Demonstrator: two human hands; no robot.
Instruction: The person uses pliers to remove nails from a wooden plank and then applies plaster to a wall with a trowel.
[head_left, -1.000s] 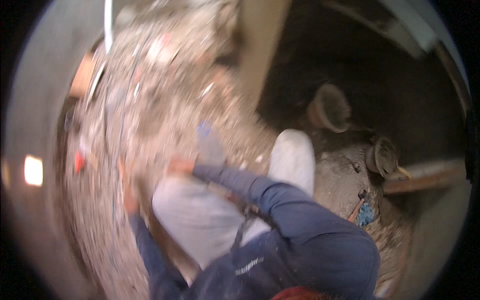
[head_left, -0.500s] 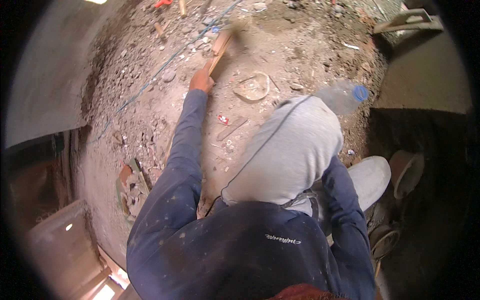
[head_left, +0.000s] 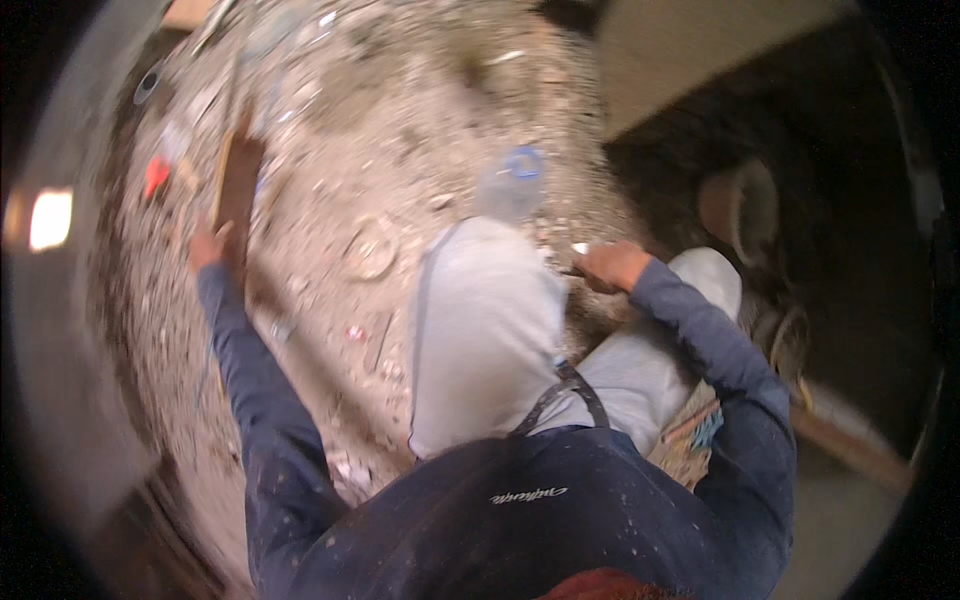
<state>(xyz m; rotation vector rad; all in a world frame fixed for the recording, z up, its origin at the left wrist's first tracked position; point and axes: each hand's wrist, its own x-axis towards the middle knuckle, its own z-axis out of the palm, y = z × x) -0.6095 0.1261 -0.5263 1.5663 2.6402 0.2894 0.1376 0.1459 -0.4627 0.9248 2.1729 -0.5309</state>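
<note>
Left hand [head_left: 210,246] gripped a brown wooden piece [head_left: 240,190]. Right hand [head_left: 613,266] was curled near the clear bottle [head_left: 510,192]; couldn't tell if it held anything.

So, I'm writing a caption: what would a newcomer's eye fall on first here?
Probably the light-grey trousered knee in the lower middle, with a blue-capped clear plastic bottle above it in the picture. Then, toward the left, the bare left hand holding a long brown wooden board.

Clear blue-capped bottle [head_left: 511,195] on rubbly ground [head_left: 335,195], blurred red object [head_left: 157,176] near its left edge, perhaps a bucket [head_left: 738,208] in shadow beyond the right edge
</note>
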